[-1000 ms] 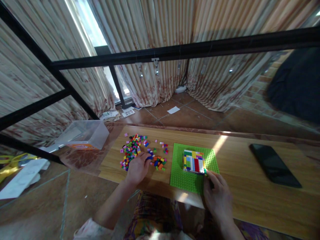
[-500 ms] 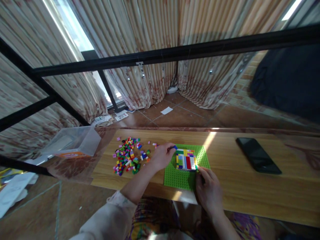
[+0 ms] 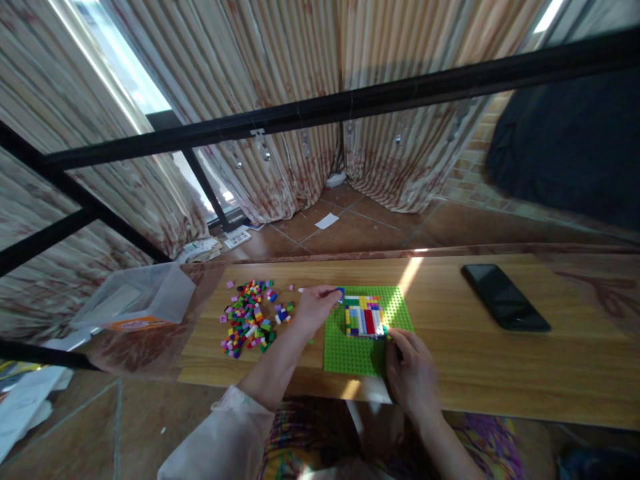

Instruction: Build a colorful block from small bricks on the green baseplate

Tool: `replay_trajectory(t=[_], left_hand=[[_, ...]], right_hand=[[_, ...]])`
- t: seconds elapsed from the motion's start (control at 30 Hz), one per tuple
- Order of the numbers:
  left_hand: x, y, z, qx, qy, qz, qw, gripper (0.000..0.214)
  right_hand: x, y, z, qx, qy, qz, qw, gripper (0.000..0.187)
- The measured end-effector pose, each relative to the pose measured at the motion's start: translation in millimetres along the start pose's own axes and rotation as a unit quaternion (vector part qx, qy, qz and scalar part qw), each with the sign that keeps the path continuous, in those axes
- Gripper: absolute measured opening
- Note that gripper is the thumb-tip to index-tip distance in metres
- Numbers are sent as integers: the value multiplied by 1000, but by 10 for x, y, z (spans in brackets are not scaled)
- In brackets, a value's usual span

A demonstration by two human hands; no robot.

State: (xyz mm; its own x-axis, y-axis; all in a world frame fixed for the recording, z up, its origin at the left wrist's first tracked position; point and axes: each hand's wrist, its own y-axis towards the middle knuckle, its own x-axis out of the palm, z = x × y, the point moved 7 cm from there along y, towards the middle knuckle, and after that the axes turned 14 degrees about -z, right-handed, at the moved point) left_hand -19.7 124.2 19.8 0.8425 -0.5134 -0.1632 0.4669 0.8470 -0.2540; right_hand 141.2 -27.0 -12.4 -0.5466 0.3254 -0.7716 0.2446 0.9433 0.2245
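A green baseplate [image 3: 360, 347] lies on the wooden table [image 3: 475, 347], carrying a flat block of many-coloured bricks [image 3: 364, 315]. My left hand [image 3: 314, 308] pinches a small blue brick [image 3: 341, 291] at the block's far left corner. My right hand [image 3: 410, 373] rests at the baseplate's near right corner, fingers curled against the plate and the block's corner. A heap of loose coloured bricks [image 3: 250, 317] lies to the left of my left hand.
A black phone [image 3: 505, 305] lies on the table at the right. A clear plastic tub [image 3: 135, 297] stands off the table's left end. Black metal bars [image 3: 320, 110] cross the view above. Curtains and a tiled floor lie behind.
My left hand left the loose heap with a blue brick and moved right to the built block's far left corner. My right hand stayed at the baseplate.
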Motion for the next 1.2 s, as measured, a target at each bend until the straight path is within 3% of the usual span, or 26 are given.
replay_trajectory(t=[0.17,0.67,1.2], left_hand=[[26,-25,-35,-36,19,9,999,23],[78,179,-54,0,158,-34,987,20],[84,210,-131,-17,116,-16,993,18]], right_hand=[[1,0,4,-3,-1,8,1000,27],[-1,11,-1,-12,5,4,1000,28],[-4,4,-8,-6,3,2,1000,26]])
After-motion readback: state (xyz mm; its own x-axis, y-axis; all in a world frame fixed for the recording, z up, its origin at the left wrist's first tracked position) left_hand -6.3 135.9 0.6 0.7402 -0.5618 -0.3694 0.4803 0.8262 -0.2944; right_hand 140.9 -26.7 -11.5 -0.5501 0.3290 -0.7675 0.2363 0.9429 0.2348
